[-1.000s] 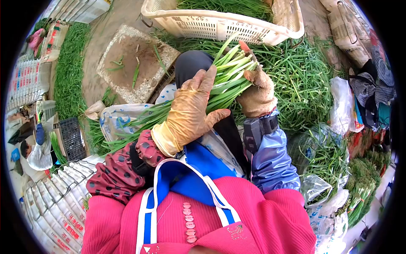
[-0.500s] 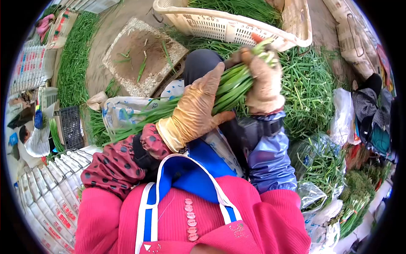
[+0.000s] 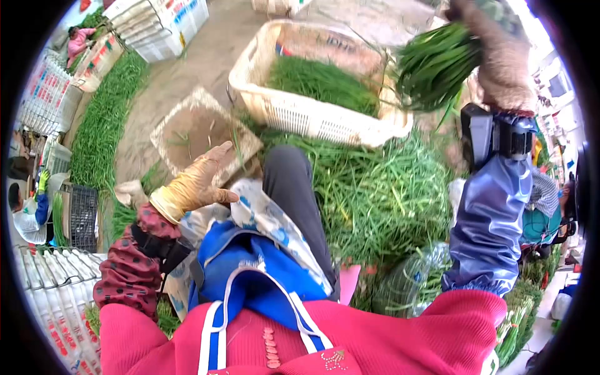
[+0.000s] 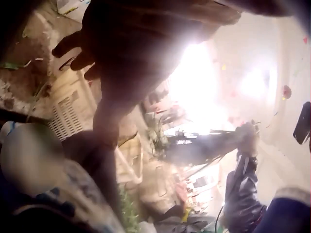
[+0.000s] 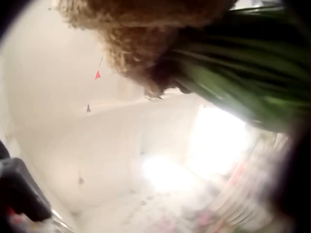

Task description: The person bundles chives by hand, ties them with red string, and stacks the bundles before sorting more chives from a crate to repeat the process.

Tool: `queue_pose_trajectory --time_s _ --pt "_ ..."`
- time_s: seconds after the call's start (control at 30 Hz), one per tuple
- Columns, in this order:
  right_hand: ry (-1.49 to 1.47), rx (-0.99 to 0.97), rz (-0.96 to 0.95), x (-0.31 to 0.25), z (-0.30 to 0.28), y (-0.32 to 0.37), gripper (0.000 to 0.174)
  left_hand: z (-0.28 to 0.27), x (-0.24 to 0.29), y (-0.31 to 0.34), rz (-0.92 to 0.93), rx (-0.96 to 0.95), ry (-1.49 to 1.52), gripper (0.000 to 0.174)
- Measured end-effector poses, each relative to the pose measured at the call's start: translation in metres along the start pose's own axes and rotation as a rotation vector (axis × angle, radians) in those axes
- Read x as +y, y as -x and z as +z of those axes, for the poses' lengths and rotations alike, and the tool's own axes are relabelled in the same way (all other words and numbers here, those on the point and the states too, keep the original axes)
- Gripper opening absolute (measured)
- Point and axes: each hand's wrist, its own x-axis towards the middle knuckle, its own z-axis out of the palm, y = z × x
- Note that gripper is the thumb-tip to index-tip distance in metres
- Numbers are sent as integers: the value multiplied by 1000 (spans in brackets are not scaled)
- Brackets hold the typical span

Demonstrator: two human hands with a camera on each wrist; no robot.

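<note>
My right hand, in a brown knit glove, grips a bunch of long green leafy stalks raised at the upper right, its leaf ends hanging left toward the crate. In the right wrist view the glove is wrapped round the stalks. My left hand, in a yellowish rubber glove, is held over my lap near the square board with its fingers spread and nothing in it. The left wrist view shows that hand dark against bright light, with the raised bunch beyond.
A cream plastic crate holding green stalks stands ahead. A dirty square board lies left of it. Loose greens are heaped right of my knee, and a black crate stands at the left, near a person in pale clothing.
The bunch has left my left hand; my right hand has carried it up and to the right. My left hand has moved left, and the view has shifted, showing more of the cream crate.
</note>
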Motion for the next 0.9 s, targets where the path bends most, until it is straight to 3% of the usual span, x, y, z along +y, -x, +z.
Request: queue_pose_trajectory --time_s 0.03,0.17,0.23,0.3,0.37,0.43,0.5,0.53,0.6,0.63,0.7,0.83,0.9 --pt "-24 -68 37 -4 9 -7 42 -23 14 -5 87 31 -45 116" --pt "-238 -353 113 15 50 -21 49 -95 84 -25 244 1 719 119" --pt "-222 -447 222 13 84 -15 57 -97 94 -48 588 42 907 116" --pt "-224 -485 346 30 118 -3 59 -84 129 -48 773 17 1020 112" --pt "-518 -362 495 47 150 23 52 -50 121 -33 620 -46 1180 105" --pt "-477 -349 529 69 158 36 60 -19 109 -21 461 -102 1367 99" --pt "-369 -245 479 88 165 51 69 3 102 -12 323 -124 1532 89" --pt "-450 -254 465 90 166 57 77 8 105 -10 292 -115 1558 85" --pt "-242 -225 185 101 168 57 85 15 99 -11 238 -145 1596 76" --pt "-121 -205 51 105 168 55 86 16 96 -14 266 -215 1651 73" --pt "116 -398 46 96 156 47 80 15 96 -19 318 -362 1754 68" --pt "348 -598 -133 97 148 37 63 12 87 -26 406 -314 1555 83" --pt "272 -552 109 90 150 42 48 14 87 -26 432 -244 1586 96"
